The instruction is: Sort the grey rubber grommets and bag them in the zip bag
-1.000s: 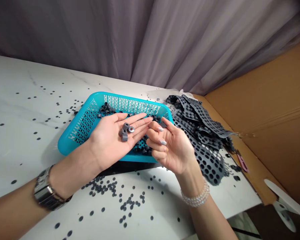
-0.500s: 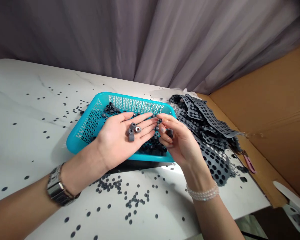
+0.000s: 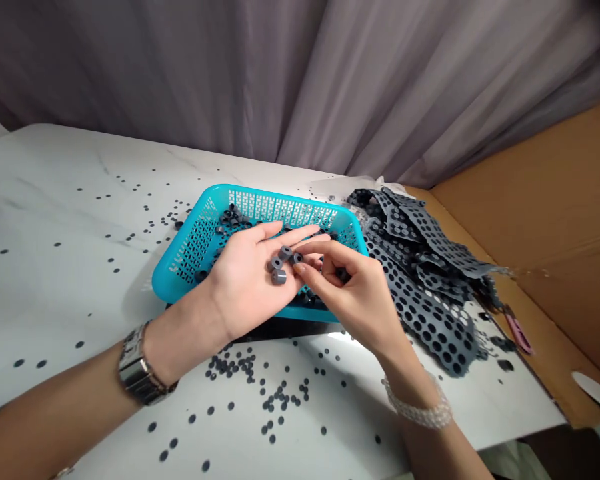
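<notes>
My left hand (image 3: 253, 283) lies palm up over the turquoise basket (image 3: 177, 257), fingers stretched out flat. Small grey cylindrical rubber pieces (image 3: 279, 276) with holes in their ends rest loose on its palm. Thumb and forefinger of my right hand (image 3: 353, 287) pinch another such rubber piece (image 3: 297, 259) just at the left palm. A dark piece (image 3: 342, 273) shows by the curled fingers of the right hand. More dark pieces (image 3: 234, 215) lie inside the basket, partly hidden by both hands.
Perforated grey rubber sheets (image 3: 430, 313) are heaped on the right beside a cardboard panel (image 3: 545, 200). Small dark discs (image 3: 283, 397) are scattered over the white tabletop (image 3: 75, 287). A pink-handled tool (image 3: 519, 333) lies at the right edge. A grey curtain (image 3: 230, 80) hangs behind.
My right hand has come left onto the pieces in my left palm and closed on one. The piece showing a pale ringed face is not seen that way now. The view has shifted slightly.
</notes>
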A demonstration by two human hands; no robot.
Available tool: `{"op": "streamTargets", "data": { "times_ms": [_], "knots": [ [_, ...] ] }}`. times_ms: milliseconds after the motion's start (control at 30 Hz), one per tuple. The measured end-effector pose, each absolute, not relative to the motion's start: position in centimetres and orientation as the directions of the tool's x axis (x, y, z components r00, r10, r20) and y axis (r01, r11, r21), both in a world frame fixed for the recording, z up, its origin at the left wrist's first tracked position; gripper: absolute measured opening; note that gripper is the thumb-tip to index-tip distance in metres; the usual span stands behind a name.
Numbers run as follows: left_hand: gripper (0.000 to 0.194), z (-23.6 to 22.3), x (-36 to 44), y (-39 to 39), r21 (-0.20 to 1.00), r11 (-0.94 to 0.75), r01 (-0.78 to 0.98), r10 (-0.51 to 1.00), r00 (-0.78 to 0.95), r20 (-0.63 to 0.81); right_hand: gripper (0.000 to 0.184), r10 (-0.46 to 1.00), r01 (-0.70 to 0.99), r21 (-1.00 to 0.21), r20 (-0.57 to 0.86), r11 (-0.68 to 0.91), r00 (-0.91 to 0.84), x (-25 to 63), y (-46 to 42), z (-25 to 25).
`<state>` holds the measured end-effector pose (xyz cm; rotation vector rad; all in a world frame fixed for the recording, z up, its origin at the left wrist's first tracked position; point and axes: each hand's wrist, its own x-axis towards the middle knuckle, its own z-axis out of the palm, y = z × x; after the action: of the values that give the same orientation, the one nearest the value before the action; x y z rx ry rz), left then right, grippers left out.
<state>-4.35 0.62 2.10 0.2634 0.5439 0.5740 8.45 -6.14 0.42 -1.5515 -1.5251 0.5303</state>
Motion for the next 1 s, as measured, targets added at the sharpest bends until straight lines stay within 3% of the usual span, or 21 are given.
{"op": "streamTargets", "data": {
  "times_ms": [100,200,300,400,533,733,867,1000],
  "knots": [
    [0.046,1.8,-4.3,0.7,0.380,0.799,-0.466,0.597,0.687,-0.413,0.012,0.974,0.433,-0.899,0.149,0.061,0.172,9.1,-6.0,0.7],
    [0.048,1.9,-4.2,0.6,0.407,0.775,-0.484,0.631,0.641,-0.438,0.013,0.994,0.006,-0.998,-0.063,-0.064,0.094,9.8,-5.9,0.7],
    [0.048,2.2,-4.0,0.5,0.407,0.772,-0.489,0.635,0.632,-0.445,0.013,0.977,-0.434,-0.876,-0.204,-0.210,-0.061,10.6,-5.8,0.8],
    [0.047,2.3,-4.0,0.4,0.386,0.783,-0.488,0.622,0.642,-0.449,0.021,0.960,-0.641,-0.718,-0.246,-0.272,-0.132,11.1,-5.7,0.8],
    [0.047,2.4,-4.2,0.5,0.385,0.790,-0.478,0.613,0.649,-0.450,0.025,0.950,-0.727,-0.614,-0.244,-0.307,-0.196,11.1,-5.5,0.8],
    [0.047,2.6,-4.3,0.5,0.367,0.800,-0.475,0.600,0.664,-0.446,0.015,0.967,-0.767,-0.591,-0.187,-0.249,-0.170,10.9,-5.8,0.8],
    [0.050,2.3,-4.6,0.5,0.338,0.820,-0.463,0.569,0.723,-0.391,0.020,0.986,-0.751,-0.644,-0.157,-0.144,-0.054,11.1,-5.8,1.0],
    [0.050,2.1,-4.6,0.3,0.307,0.834,-0.458,0.547,0.757,-0.356,0.031,0.984,-0.588,-0.805,-0.160,-0.084,0.078,10.9,-5.7,0.9]
  ]
}}
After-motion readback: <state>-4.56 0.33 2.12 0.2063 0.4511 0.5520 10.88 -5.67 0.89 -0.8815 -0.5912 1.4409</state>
